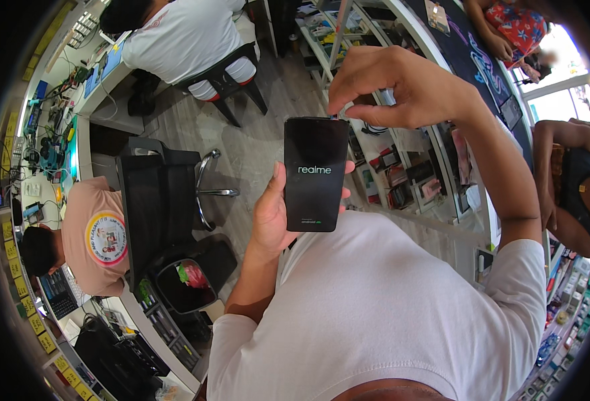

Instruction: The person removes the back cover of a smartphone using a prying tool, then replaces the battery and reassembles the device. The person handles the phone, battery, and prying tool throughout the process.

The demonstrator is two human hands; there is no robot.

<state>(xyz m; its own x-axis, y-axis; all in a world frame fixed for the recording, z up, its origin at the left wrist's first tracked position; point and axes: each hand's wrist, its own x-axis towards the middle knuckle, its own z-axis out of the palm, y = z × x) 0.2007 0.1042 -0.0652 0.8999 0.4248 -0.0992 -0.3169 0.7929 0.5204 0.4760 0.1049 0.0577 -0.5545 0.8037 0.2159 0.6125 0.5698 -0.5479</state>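
Note:
A black smartphone (316,180) stands near the middle of the head view, its screen lit with a pale logo on a dark background. My left hand (269,212) is closed around its lower part, thumb along the left edge and fingertips showing at the right edge. Over the phone's top right corner, my right hand (405,87) is bent down with thumb and forefinger drawn close together. Something tiny is at these fingertips, right by the phone's top edge; it is too small to make out.
A black office chair (158,207) stands at the left, with a seated person (98,237) beside it at a cluttered workbench (44,184). Another person (181,40) sits on a dark chair ahead. Glass display shelves (408,157) run along the right, with people beyond the counter.

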